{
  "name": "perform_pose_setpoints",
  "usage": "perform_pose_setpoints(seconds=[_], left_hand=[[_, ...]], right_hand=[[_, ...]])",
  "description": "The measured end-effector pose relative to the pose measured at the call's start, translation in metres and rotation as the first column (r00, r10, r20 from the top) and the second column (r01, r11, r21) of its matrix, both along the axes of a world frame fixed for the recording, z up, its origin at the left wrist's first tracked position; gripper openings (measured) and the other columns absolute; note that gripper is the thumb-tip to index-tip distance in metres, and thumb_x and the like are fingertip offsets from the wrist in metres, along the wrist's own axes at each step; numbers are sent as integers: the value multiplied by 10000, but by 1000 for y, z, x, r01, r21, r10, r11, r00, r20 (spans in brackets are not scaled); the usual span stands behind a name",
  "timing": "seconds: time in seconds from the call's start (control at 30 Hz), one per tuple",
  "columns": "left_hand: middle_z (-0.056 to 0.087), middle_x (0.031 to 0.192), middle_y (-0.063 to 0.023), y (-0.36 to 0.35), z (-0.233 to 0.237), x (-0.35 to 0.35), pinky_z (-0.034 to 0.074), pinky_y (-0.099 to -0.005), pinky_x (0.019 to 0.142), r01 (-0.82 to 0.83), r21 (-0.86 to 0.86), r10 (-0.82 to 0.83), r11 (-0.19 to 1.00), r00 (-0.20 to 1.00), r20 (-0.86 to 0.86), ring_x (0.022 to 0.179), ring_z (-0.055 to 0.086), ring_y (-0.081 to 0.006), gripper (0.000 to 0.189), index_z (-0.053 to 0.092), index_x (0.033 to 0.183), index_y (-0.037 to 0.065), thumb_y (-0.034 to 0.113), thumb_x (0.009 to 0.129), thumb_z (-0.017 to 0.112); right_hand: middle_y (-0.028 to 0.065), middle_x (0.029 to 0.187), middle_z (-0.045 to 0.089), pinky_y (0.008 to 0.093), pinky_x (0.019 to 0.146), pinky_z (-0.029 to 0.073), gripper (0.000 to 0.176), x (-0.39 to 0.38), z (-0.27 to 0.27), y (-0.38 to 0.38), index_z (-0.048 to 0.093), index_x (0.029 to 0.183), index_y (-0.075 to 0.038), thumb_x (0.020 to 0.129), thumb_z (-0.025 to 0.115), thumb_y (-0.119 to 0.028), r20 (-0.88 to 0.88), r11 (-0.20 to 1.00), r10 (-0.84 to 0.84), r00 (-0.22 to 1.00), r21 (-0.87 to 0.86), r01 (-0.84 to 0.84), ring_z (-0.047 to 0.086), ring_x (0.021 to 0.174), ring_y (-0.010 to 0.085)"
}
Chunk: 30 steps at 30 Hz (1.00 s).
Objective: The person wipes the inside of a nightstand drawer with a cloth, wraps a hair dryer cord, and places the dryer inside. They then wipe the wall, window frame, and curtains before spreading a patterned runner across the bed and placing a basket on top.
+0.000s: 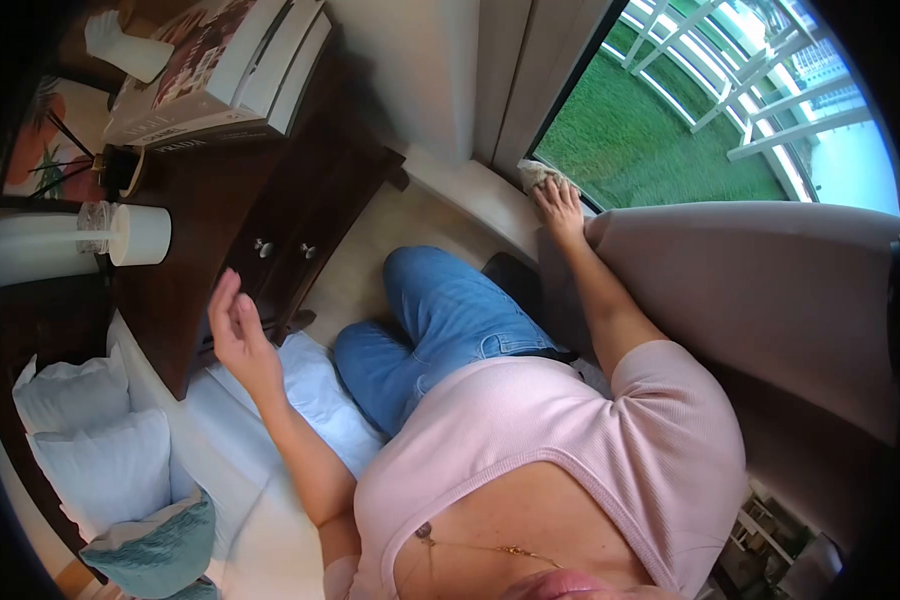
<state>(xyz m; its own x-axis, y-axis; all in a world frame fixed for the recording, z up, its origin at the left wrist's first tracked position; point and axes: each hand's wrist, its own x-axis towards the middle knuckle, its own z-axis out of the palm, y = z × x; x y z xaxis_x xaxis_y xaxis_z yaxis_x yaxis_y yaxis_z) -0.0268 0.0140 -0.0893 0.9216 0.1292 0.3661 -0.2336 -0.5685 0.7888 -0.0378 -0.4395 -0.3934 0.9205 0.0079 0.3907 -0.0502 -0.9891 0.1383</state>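
Note:
My right hand presses a crumpled light cloth against the lower corner of the window frame, its fingers spread over the cloth. A pane of window glass lies just beyond it. My left hand is raised near the front edge of the dark wooden dresser. Its fingers are loosely bent, with nothing in them.
Stacked books, a white candle or jar and a black reed diffuser stand on the dresser. A bed with white pillows lies at lower left. Beside my right arm hangs a mauve curtain.

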Motion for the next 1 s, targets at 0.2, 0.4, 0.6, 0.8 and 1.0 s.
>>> perform_pose_setpoints(seconds=[0.2,0.4,0.6,0.8,1.0], left_hand=[[551,1160,-135,26,41,14,409,-313,913,-99,198,46,975,965,257,1072,521,-235,210,582,1053,-46,47,898,475],[561,1141,-136,53,13,-2,401,-347,925,-324,313,226,893,924,310,1100,504,-261,189,592,1016,-42,50,892,483],[563,1143,-126,46,10,11,369,-406,948,-246,597,85,764,955,285,1118,484,-314,183,610,994,1,5,852,494],[570,1123,-125,39,8,24,387,-406,926,-160,598,64,786,982,178,1098,498,-313,177,614,969,8,-9,833,502],[579,1103,-136,24,14,22,396,-385,922,-28,621,-30,784,996,83,1077,516,-314,175,608,951,-2,-28,824,490]], right_hand=[[98,1099,538,424,760,438,238,-109,-5,-45,586,987,-167,760,518,-179,-148,972,-202,968,92,217,517,920,297],[174,1260,419,454,977,338,560,-129,6,2,456,1269,-149,733,575,-257,-534,881,-131,835,324,345,412,1155,360],[95,1309,396,487,1087,178,531,0,-47,95,440,1285,-105,778,514,-241,-387,918,392,835,224,-328,278,1274,379],[139,1290,411,481,1042,270,414,136,-73,181,502,1209,-86,816,472,-213,-253,916,275,927,361,-173,348,1230,385],[211,1205,488,441,929,386,375,243,23,176,529,1134,-34,807,518,-218,-472,710,537,699,700,-73,461,1123,356]])
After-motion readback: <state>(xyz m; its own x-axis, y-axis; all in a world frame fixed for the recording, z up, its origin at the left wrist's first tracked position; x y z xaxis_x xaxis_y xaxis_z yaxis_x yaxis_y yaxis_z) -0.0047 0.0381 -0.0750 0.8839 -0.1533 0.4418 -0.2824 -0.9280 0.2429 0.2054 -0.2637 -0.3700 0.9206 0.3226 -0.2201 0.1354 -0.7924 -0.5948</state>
